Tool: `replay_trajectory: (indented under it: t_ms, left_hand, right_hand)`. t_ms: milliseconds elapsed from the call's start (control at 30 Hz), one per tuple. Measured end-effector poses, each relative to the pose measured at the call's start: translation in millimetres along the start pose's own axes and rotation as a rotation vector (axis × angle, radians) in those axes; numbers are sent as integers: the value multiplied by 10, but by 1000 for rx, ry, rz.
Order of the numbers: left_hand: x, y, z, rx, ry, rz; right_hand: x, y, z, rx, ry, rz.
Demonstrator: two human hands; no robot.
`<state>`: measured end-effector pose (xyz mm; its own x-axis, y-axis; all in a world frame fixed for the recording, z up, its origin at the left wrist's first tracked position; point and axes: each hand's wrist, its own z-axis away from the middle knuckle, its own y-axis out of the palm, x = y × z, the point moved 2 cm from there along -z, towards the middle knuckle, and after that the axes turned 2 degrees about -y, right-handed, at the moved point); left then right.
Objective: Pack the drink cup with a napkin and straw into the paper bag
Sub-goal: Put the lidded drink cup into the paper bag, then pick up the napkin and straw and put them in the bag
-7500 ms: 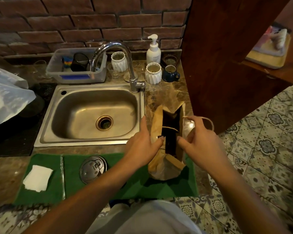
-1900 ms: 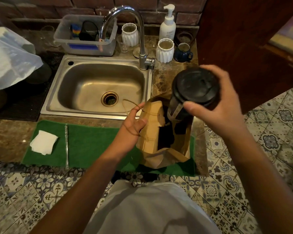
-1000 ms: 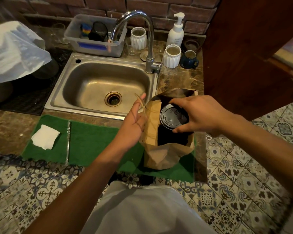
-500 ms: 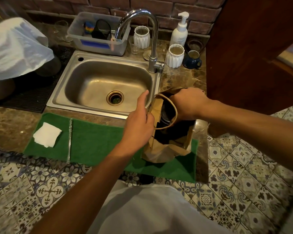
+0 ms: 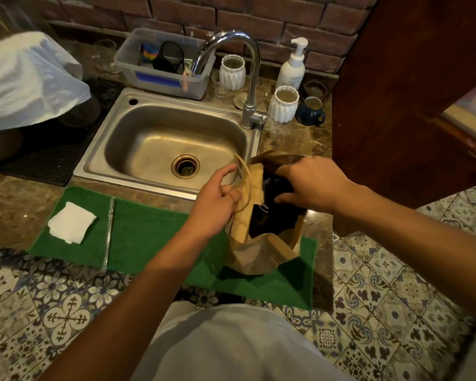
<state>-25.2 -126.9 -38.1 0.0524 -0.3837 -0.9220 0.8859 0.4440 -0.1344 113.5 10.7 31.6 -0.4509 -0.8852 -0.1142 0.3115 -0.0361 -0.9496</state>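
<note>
The brown paper bag (image 5: 259,259) stands open on the right part of a green mat (image 5: 154,237). My left hand (image 5: 217,204) grips the bag's left wall and its looped handle. My right hand (image 5: 313,185) reaches into the bag's mouth, its fingers and thumb curled round the top of the dark drink cup (image 5: 267,213). The cup sits inside the bag and is mostly hidden in shadow. A folded white napkin (image 5: 70,222) lies at the mat's left end. Beside it, to its right, lies the wrapped straw (image 5: 110,229).
A steel sink (image 5: 176,144) with a tall faucet (image 5: 252,78) lies just behind the mat. White ribbed cups (image 5: 283,104), a blue mug (image 5: 311,111) and a soap pump (image 5: 293,64) stand behind the bag. A wooden panel (image 5: 396,105) rises on the right.
The right hand has lowered the lidded cup from above the bag down into it. The left hand has kept hold of the bag's left side. Napkin and straw have not moved.
</note>
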Motion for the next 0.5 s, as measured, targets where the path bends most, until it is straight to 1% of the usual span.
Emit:
replay_trajectory:
  t_ms: [100, 200, 300, 367, 433, 500]
  left_hand:
    - [1, 14, -2, -5, 9, -24]
    - [9, 12, 24, 13, 47, -71]
    - [-35, -41, 114, 40, 112, -96]
    - [-61, -118, 164, 27, 143, -104]
    - [-38, -249, 209, 0, 166, -91]
    - [14, -438, 229, -61, 178, -41]
  right_hand:
    - [-93, -177, 125, -143, 29, -117]
    - [-127, -366, 248, -312, 75, -289]
    - [-4, -558, 338, -494, 79, -518]
    - [158, -665, 363, -588, 65, -656]
    - [381, -761, 330, -627, 26, -736]
    - [615, -832, 227, -592, -13, -728]
